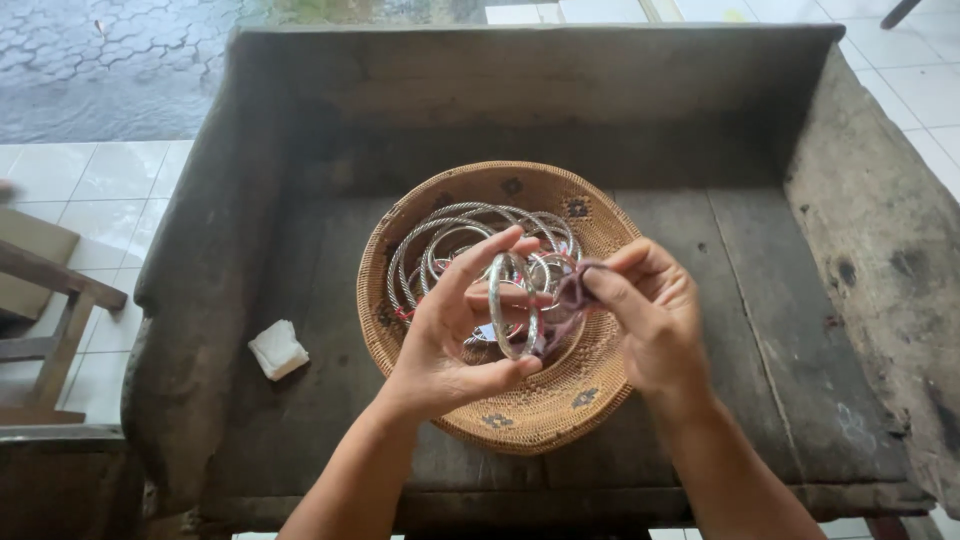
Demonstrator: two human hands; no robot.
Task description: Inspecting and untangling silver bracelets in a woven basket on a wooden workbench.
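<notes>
Far out to the left of the grip, a small crumpled white tissue [277, 349] lies on the dark, weathered wooden bench seat [770, 330], well apart from everything the hands touch. Closer in, the left hand [450, 335] is clenched on a smooth round silver metal bangle [512, 305]: the thumb presses the bottom of the ring and the forefinger reaches over its top, so the ring is pinched across its width. The bangle stands upright on edge, its long axis running top to bottom, and it is seen nearly edge-on and a little from the side, so its opening faces left and right. Directly behind and below the grip sits a shallow round woven rattan basket [590, 400] with small dark motifs on its rim, and in it, just behind the held ring, lies a loose heap of twisted silver wire bangles [450, 235], some with red tags. Touching the right side of the held bangle is a small dull purple polishing cloth [572, 296], bunched and pressed against the metal. The right hand [655, 320] grasps that cloth between thumb and fingertips, closed tightly around it, just beside the ring and over the basket's right half.
</notes>
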